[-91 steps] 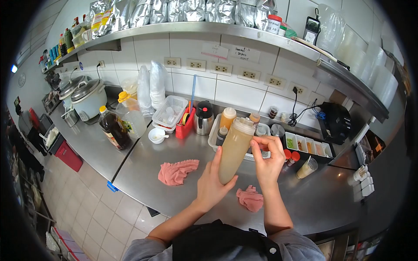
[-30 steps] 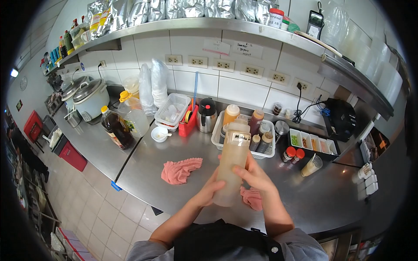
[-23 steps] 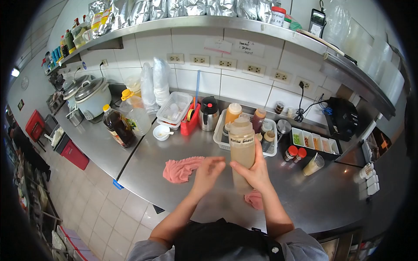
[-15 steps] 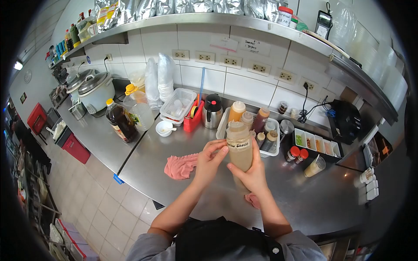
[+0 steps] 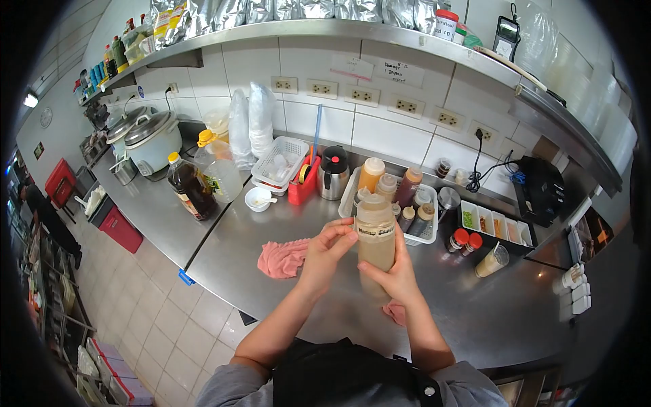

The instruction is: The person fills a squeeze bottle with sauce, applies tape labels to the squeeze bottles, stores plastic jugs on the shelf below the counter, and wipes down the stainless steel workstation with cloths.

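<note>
Above a silvery steel counter (image 5: 475, 319), a tall, cloudy plastic bottle (image 5: 377, 254) is gripped low by the right hand (image 5: 397, 277); whether its pale label (image 5: 376, 231) is pinched by the left hand (image 5: 324, 259) cannot be told. Likely soft-walled, it is best cradled there.

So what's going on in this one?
The person's right hand grips a cloudy plastic bottle, while the left hand has its fingertips bunched by the edge of the bottle's handwritten label. Beyond it, a white basket holds other bottles; a crumpled pink cloth lies on the steel counter.
</note>
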A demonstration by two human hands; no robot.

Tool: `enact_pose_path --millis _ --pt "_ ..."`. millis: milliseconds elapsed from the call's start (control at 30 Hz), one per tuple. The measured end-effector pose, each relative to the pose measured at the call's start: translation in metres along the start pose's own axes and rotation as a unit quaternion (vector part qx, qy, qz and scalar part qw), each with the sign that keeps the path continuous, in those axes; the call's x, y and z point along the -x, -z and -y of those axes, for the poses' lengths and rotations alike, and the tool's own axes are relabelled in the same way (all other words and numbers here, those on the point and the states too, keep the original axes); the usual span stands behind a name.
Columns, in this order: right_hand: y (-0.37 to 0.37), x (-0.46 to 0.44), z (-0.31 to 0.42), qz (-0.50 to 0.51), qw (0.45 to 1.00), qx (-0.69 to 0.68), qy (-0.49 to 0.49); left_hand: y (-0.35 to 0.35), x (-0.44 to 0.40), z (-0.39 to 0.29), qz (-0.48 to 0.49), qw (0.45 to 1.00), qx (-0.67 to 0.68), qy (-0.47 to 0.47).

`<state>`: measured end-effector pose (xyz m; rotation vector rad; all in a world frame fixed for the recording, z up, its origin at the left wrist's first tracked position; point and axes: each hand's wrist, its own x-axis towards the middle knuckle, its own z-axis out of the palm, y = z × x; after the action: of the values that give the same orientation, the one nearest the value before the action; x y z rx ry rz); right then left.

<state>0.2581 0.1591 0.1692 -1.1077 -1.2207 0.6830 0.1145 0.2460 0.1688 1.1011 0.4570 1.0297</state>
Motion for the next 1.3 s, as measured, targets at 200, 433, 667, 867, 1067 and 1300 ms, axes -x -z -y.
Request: enact_pose_path --millis 200,433,667,867,1067,1300 --pt "0.000 0.005 -0.009 0.020 0.998 -0.057 -0.014 -0.019 0.013 -0.008 -0.064 0.977 -0.155 -0.132" --pt "-0.001 0.004 -0.020 -0.016 1.000 -0.025 -0.004 -0.036 0.026 -0.012 -0.097 0.877 -0.327 -0.339" --pt "-0.002 0.007 -0.020 -0.010 0.997 -0.068 -0.019 -0.032 0.030 -0.007 -0.088 0.763 -0.451 -0.454" --pt "-0.003 0.006 -0.018 -0.014 0.992 -0.109 -0.068 -0.029 0.024 -0.013 -0.155 0.872 -0.317 -0.338" --pt "-0.008 0.001 -0.020 0.001 0.999 -0.046 0.016 -0.018 0.018 -0.002 -0.094 0.939 -0.210 -0.256" --pt "-0.014 0.000 -0.041 -0.052 0.999 0.012 -0.001 -0.026 0.035 0.005 -0.068 0.929 -0.270 -0.245"
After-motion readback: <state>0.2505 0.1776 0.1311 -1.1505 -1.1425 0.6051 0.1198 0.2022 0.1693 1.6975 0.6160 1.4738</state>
